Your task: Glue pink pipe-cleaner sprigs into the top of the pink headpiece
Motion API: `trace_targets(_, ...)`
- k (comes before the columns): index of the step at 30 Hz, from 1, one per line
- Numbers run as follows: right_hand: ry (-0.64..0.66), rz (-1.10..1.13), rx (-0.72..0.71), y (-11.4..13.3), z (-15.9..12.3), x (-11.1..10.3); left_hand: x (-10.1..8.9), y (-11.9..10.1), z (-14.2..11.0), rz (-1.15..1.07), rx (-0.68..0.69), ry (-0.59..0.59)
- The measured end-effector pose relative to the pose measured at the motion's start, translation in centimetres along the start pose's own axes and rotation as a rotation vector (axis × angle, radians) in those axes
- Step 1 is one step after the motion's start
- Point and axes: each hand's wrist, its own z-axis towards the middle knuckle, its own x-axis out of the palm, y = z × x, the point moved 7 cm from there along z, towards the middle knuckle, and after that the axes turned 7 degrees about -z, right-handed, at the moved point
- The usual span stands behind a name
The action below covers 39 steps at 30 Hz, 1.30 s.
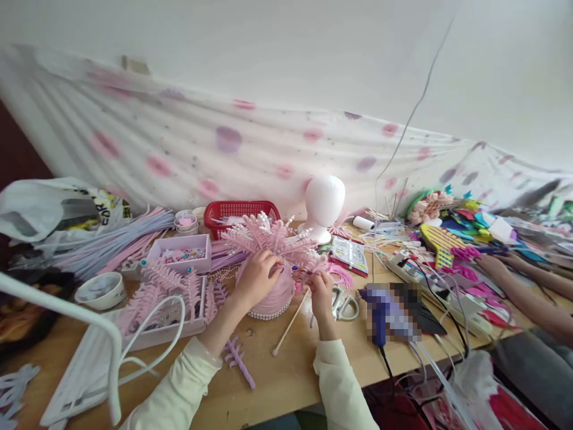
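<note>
A pink headdress [264,292] sits on the table before me, with a rounded body, pearls along its lower edge and pearl-tipped chenille sprigs fanning out on top. My left hand [259,279] rests on its front, fingers curled closed against it. At its right side my right hand [322,294] is closed in a pinch on a pink chenille sprig [313,266]; the fingertips partly hide the hold. Between my hands lies a thin wooden stick [289,325] with a blob at its end. White-handled scissors [348,308] lie just right of my right hand.
A glue gun [394,313], partly blurred out, and a power strip [456,307] with cords lie right. Left are a box of sprigs [174,334], a bead box [181,254] and a white lamp arm [89,304]. Behind stand a foam head [324,203] and red basket [242,209]. Another person's hands [496,272] work far right.
</note>
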Motion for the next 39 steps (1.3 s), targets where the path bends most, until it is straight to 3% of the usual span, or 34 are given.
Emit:
trace_targets(7, 0.043, 0.015, 0.006, 0.2, 3.5, 1.6, 1.9, 0.1, 3.0, 0.094, 0.015, 0.145)
trace_targets(15, 0.093, 0.115, 0.093, 0.4, 4.9, 3.5, 2.1, 0.6, 3.6, 0.175, -0.06, 0.246)
trace_targets(20, 0.147, 0.167, 0.179, -0.8, 5.6, 4.8, 2.1, 1.0, 4.0, 0.209, -0.105, 0.259)
trace_targets(25, 0.179, 0.163, 0.175, -0.9, 5.9, 5.2, 2.1, 1.2, 4.1, 0.207, -0.093, 0.205)
trace_targets(28, 0.168, 0.125, 0.131, 0.2, 4.9, 4.3, 1.8, 0.6, 3.5, 0.189, -0.049, 0.159)
trace_targets(32, 0.127, 0.044, 0.053, 1.5, 1.4, 1.7, 0.8, -0.2, 2.1, 0.161, 0.013, 0.101)
trace_targets(36, 0.162, -0.067, 0.061, 0.7, -2.7, -0.9, -1.2, -0.4, 0.5, 0.153, 0.007, 0.002)
trace_targets(39, 0.159, -0.331, 0.079, -0.1, -4.3, -2.5, -2.0, -0.2, -1.0, 0.175, -0.033, -0.115)
